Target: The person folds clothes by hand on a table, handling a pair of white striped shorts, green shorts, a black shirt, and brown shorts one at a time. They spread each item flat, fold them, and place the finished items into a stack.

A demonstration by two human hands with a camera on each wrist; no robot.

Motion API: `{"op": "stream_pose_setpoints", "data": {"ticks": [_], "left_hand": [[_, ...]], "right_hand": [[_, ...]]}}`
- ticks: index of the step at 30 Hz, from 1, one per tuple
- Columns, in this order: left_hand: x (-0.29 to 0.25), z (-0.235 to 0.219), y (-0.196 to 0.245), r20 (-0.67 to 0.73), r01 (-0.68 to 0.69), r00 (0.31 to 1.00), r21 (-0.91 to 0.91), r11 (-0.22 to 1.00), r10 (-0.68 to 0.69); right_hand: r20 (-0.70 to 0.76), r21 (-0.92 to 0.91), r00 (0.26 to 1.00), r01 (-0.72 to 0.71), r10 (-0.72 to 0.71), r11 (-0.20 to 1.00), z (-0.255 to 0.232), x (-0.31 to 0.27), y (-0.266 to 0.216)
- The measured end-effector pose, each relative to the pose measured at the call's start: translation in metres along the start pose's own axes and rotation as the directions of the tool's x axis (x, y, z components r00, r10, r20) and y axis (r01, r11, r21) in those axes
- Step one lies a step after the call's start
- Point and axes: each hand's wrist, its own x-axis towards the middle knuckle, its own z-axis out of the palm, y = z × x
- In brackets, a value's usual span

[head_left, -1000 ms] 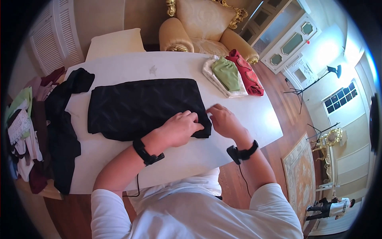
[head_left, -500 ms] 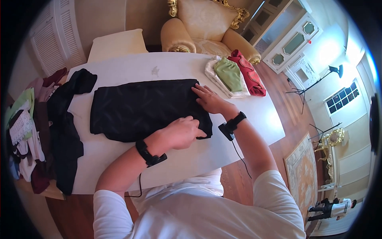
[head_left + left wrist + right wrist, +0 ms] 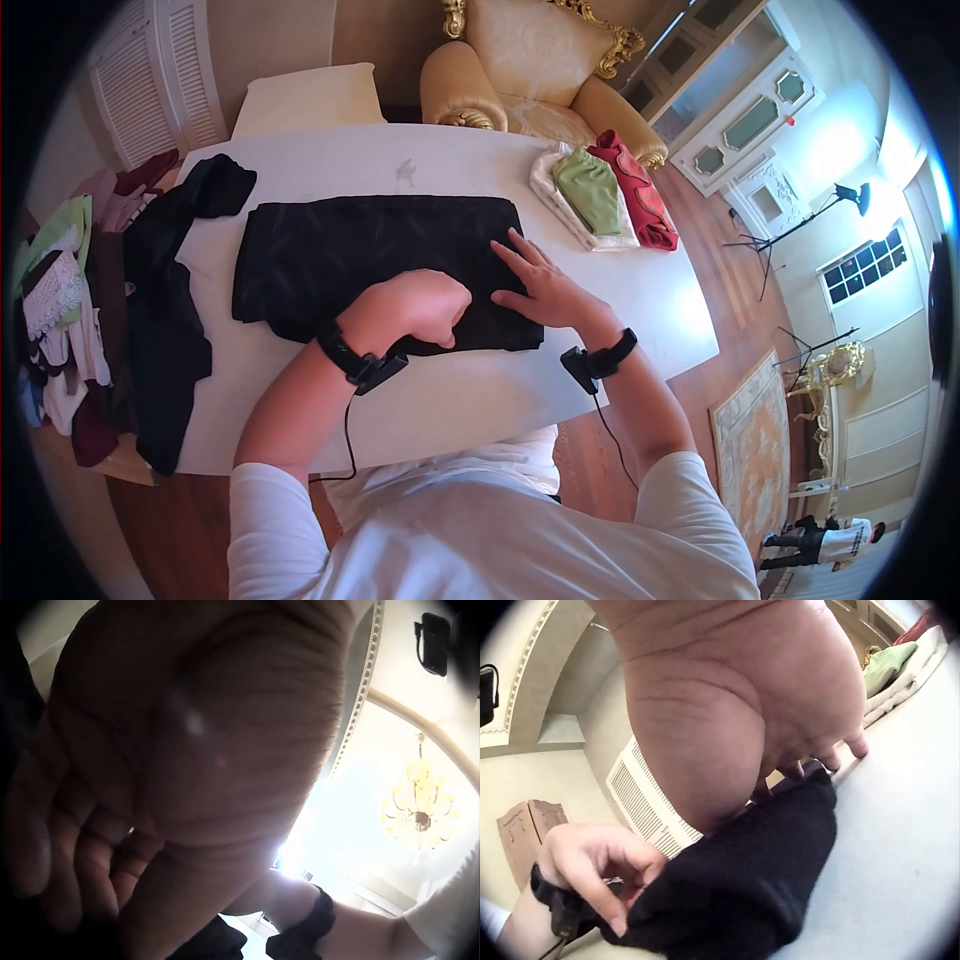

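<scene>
A folded black cloth (image 3: pixel 380 240) lies flat on the white table (image 3: pixel 460 400). My left hand (image 3: pixel 415 305) is over its near edge, fingers loosely bent; in the left wrist view the left hand (image 3: pixel 187 750) is dark, its fingertips low against black. The right wrist view shows the left hand (image 3: pixel 604 866) beside the black cloth (image 3: pixel 742 877), with no cloth visibly pinched. My right hand (image 3: pixel 548 290) rests spread on the cloth's right end. In the right wrist view, the right hand's (image 3: pixel 735 697) fingers reach across the cloth's edge.
At the left lie a long black garment (image 3: pixel 165 310) and a heap of mixed clothes (image 3: pixel 70 290). Folded green (image 3: pixel 588 190), white and red (image 3: pixel 640 190) clothes sit at the back right. Behind the table stand a gold armchair (image 3: pixel 530 50) and a cream-topped stool (image 3: pixel 310 97).
My left hand has moved left from the cloth's near right corner. My right hand first went up to the far right corner, then came down onto the right end with its fingers spread.
</scene>
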Motion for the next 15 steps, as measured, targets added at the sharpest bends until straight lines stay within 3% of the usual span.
{"op": "stream_pose_setpoints", "data": {"ticks": [2,6,13,15], "left_hand": [[-0.002,-0.001,0.0,0.005,-0.02,1.0,-0.044,0.999,0.02],[-0.002,-0.006,0.0,-0.001,0.041,0.999,-0.126,0.991,-0.042],[-0.005,-0.01,-0.009,-0.401,0.09,0.912,-0.022,0.996,-0.092],[-0.007,-0.005,-0.013,-0.381,0.187,0.913,0.068,0.98,-0.148]], "right_hand": [[0.015,-0.066,0.999,-0.039,0.04,0.997,0.008,0.005,0.011],[-0.034,0.121,0.999,0.004,0.0,0.993,0.006,0.014,0.031],[-0.131,0.324,0.991,0.03,0.014,0.946,0.013,0.032,0.053],[-0.173,0.383,0.985,0.051,0.017,0.922,0.017,0.04,0.061]]}}
